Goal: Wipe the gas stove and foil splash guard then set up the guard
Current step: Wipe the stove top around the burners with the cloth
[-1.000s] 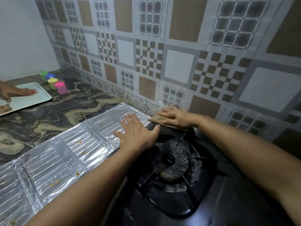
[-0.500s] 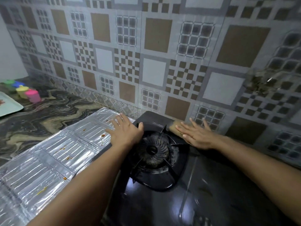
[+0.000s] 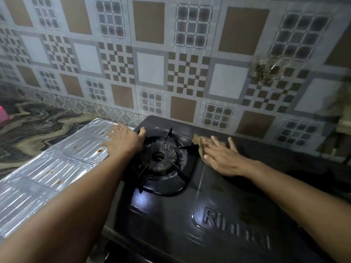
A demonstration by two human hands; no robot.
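From my head camera, my right hand lies flat with fingers spread, pressing a brown cloth onto the black gas stove, just right of the burner; the cloth sticks out past my fingertips toward the tiled wall. My left hand rests open and flat on the near end of the foil splash guard, thumb reaching onto the stove's left rear corner. The guard lies flat on the marble counter, touching the stove's left edge, with small orange food spots on its ribbed panels. The pan support rings the burner. A pink container shows at the far left edge; I cannot tell what it holds. Right of my right hand, the stove top runs on dark and bare.
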